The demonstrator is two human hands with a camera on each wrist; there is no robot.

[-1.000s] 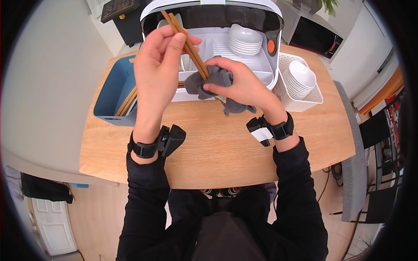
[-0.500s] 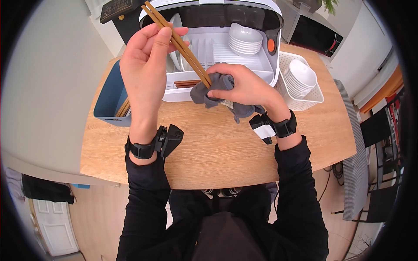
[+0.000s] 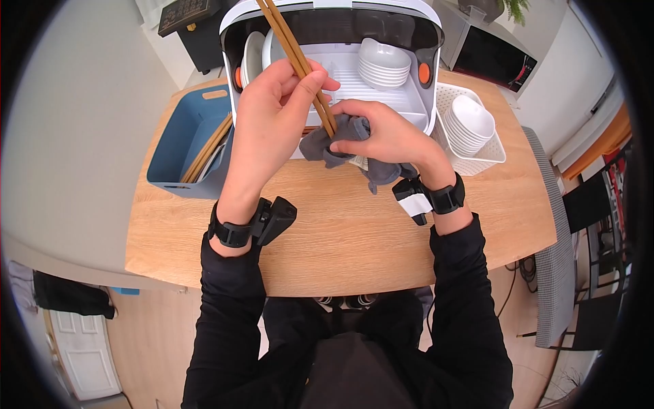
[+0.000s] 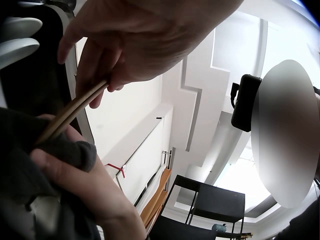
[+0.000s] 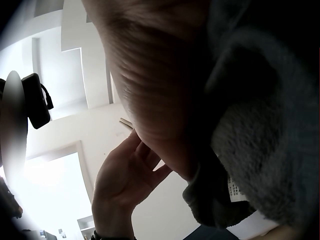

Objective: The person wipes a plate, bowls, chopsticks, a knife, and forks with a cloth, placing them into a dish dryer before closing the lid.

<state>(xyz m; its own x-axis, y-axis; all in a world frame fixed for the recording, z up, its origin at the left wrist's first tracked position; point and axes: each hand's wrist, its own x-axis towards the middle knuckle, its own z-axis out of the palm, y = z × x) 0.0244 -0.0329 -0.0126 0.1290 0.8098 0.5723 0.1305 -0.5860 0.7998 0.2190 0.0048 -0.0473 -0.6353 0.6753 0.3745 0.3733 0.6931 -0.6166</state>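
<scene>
My left hand [image 3: 267,129] pinches a pair of brown wooden chopsticks [image 3: 289,46] between thumb and fingers, and their upper ends slant up to the left. A bunched dark grey cloth [image 3: 319,147] is gripped by my right hand [image 3: 394,140], wrapped round the chopsticks' lower ends, which it hides. Seen from the left wrist, the chopsticks [image 4: 75,107] run from the left fingers down into the cloth. In the right wrist view the fuzzy cloth [image 5: 250,145] fills much of the right side, with a pale label on it.
Behind the hands stands a white dish box [image 3: 432,123] with its dark lid raised, holding plates [image 3: 253,58] and stacked bowls [image 3: 383,65]. A blue bin [image 3: 167,153] with more chopsticks [image 3: 204,153] is at left. At right, a white basket [image 3: 477,165] carries nested white bowls [image 3: 470,123].
My left hand first went left, then came back right and slightly down toward the cloth, the chopsticks standing steeper now. My right hand with the cloth shifted slightly right and down.
</scene>
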